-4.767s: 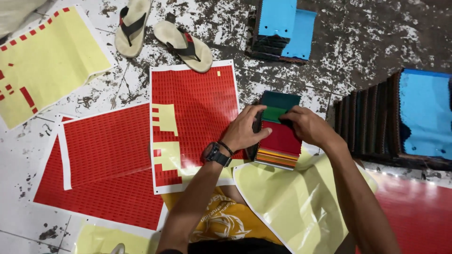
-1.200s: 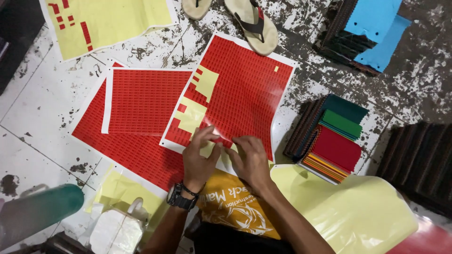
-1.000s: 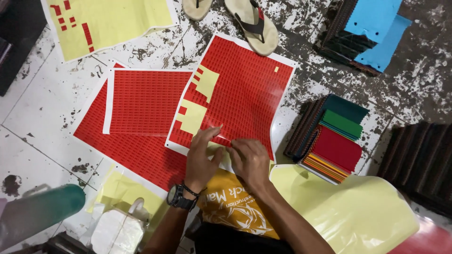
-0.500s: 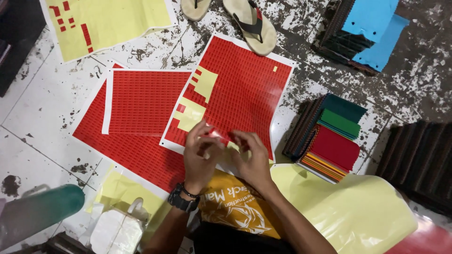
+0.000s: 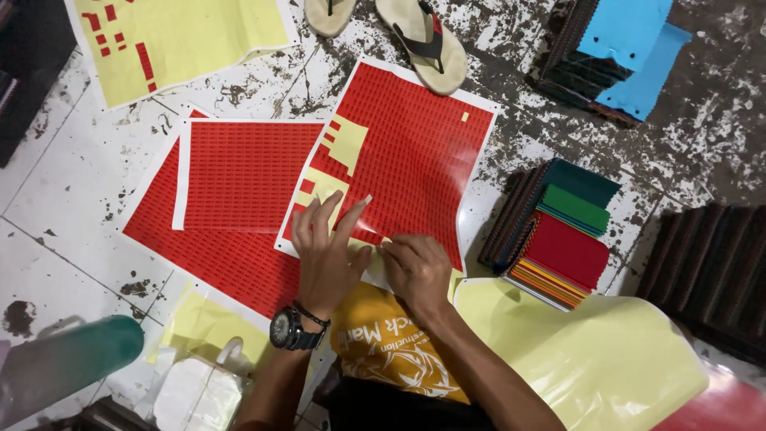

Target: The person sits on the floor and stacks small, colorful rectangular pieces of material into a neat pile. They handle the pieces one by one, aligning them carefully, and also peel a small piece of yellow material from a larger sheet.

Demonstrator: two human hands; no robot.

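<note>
- Red sticker sheet [image 5: 399,152] flat on the tiled floor [image 5: 64,239], partly peeled to yellow backing.
- Left hand [image 5: 323,255] spread flat, pinning the near edge.
- Right hand [image 5: 416,271] curled, fingertips pinched at that edge.
- Peeling step, seemingly; next calls for a clean lift.

Floor [image 5: 48,239]: white tile, worn to grey at right, dark-speckled. On it lie red sticker sheets [image 5: 239,179], a stripped yellow backing sheet [image 5: 191,40], two sandals [image 5: 423,40], a stack of coloured booklets [image 5: 562,239], blue-topped dark stack [image 5: 614,56], green bottle [image 5: 64,367].
</note>
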